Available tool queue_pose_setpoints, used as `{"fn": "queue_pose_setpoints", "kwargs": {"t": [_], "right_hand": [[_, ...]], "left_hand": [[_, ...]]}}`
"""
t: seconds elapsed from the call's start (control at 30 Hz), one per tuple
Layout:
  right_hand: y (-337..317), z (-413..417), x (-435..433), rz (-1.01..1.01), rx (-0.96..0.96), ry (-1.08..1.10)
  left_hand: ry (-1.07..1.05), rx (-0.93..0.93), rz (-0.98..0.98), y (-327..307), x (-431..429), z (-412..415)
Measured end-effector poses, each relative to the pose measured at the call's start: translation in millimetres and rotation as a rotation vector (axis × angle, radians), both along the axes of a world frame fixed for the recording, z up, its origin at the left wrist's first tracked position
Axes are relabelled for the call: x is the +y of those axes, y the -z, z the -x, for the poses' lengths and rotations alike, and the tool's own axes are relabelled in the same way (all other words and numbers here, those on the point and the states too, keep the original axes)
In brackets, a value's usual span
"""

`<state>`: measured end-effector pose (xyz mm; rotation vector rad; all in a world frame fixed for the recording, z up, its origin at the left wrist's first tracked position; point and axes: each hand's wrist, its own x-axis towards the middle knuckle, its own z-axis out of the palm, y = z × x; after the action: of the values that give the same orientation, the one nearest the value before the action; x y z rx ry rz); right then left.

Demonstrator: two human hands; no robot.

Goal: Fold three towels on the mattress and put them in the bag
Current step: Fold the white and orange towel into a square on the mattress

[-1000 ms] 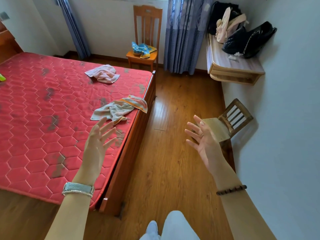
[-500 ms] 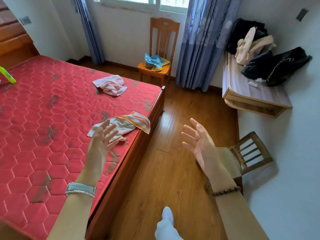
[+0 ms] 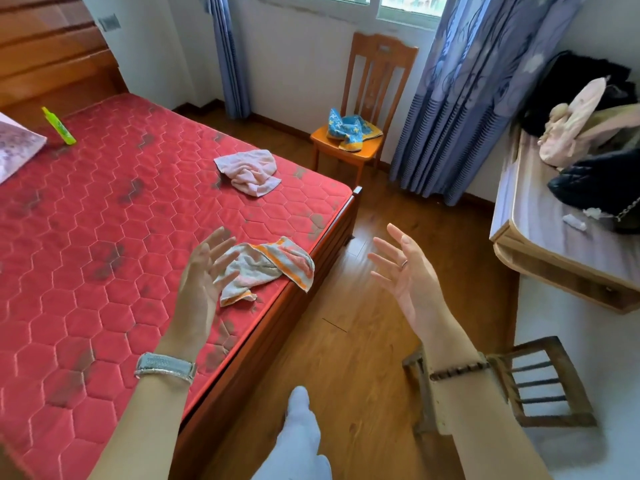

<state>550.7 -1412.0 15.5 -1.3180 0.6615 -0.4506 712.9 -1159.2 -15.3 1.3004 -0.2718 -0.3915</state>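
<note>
Both hands, left hand (image 3: 204,271) and right hand (image 3: 408,275), rose higher, fingers spread, holding nothing.

Bright, even daylight from the window (image 3: 398,5) at 12 o'clock; floor (image 3: 349,348) shows a soft sheen, shadows are weak, only a diffuse one under the small chair (image 3: 540,386) at 4 o'clock, and white walls at 3 o'clock look close to blown out. Wide-angle distortion is strong: the headboard (image 3: 52,53) at 10 o'clock and shelf (image 3: 554,244) at 3 o'clock bow and lean outward. Center is fairly sharp, but the edges smear, probably motion blur, worst on the curtain (image 3: 478,98) at 1 o'clock, the bags on the shelf, and the pillow (image 3: 17,147) at 9 o'clock.
</note>
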Motion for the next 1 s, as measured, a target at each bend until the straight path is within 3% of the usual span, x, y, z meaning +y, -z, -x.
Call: {"fn": "queue_pose_setpoints", "kwargs": {"t": [0.6, 1.0], "right_hand": [[-25.7, -229.1, -148.4, 0.070, 0.001, -0.131], [1.5, -338.4, -182.0, -0.050, 0.025, -0.308]], "left_hand": [[-0.128, 0.003, 0.002, 0.2, -140.0, -207.3], [-0.274, 0.079, -0.083, 18.0, -162.3, -260.6]]}}
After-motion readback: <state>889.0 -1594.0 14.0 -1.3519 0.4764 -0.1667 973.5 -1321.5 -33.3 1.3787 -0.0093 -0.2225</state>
